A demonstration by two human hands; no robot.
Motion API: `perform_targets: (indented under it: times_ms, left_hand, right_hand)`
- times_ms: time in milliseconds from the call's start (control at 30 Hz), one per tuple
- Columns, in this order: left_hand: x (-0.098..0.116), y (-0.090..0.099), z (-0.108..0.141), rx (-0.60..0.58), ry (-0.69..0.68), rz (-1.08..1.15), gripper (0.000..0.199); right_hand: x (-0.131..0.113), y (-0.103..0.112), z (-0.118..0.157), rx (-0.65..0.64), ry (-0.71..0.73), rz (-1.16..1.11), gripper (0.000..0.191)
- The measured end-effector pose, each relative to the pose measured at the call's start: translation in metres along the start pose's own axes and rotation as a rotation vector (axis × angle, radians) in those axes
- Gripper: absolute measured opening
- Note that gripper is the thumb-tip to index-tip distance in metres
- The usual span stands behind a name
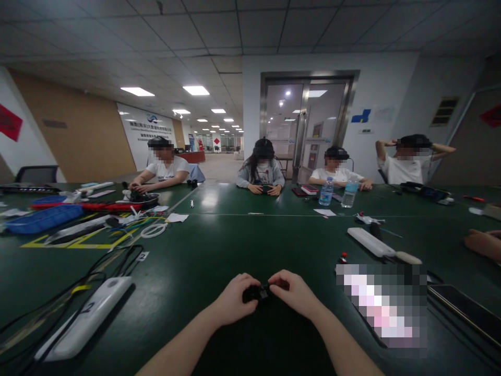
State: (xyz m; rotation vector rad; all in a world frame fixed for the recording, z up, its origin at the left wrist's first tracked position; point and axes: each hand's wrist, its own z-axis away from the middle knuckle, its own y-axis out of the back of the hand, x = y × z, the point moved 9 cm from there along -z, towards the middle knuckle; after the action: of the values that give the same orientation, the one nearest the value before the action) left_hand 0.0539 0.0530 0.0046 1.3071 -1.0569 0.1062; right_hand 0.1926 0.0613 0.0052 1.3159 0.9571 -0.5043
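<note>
A small black object (263, 293) with a shiny facet sits between my two hands, low over the green table (219, 250). The fingers and thumb of my left hand (237, 300) close round its left part. From the other side, my right hand (293, 292) reaches it with thumb and fingertips pinched at its right end. My fingers cover much of the object, and its exact kind does not show. To the right of my right hand lies a phone-like slab (379, 308) with a blurred-out screen.
A white power bank-like box (88, 318) with black cables lies left. Farther left are a blue tray (45, 219) and coiled white cable (154, 230). On the right are a white bar (370, 242), a dark phone (467, 310) and water bottles (349, 192). Several people sit around.
</note>
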Motion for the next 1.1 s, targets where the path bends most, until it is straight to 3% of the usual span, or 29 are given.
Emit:
perform_targets:
  times_ms: [200,400,467,600,667,800,1100]
  left_hand:
    - [-0.005,0.002,0.0,-0.016,-0.01,0.018,0.035]
    - [-0.003,0.0,-0.001,-0.035,-0.018,0.044,0.035]
    - [-0.005,0.0,-0.001,-0.037,-0.011,0.044,0.037]
    - [-0.008,0.001,0.0,-0.05,0.013,0.056,0.04]
    - [-0.008,0.001,0.001,-0.065,0.021,0.07,0.039]
    - [-0.007,0.002,0.002,-0.079,0.034,0.1,0.039]
    - [-0.007,0.003,0.003,-0.087,0.056,0.141,0.04]
  right_hand:
    - [-0.024,-0.016,0.008,-0.117,0.085,0.061,0.022]
    - [-0.03,-0.018,0.005,-0.092,0.126,0.052,0.015]
    - [-0.02,-0.003,0.0,0.025,0.092,-0.056,0.018]
    - [0.031,0.048,-0.002,0.463,-0.079,-0.387,0.04]
    - [0.054,0.059,-0.002,0.54,-0.149,-0.451,0.048]
    - [0.074,0.065,-0.001,0.565,-0.203,-0.459,0.054]
    - [0.075,0.056,-0.001,0.533,-0.266,-0.594,0.053]
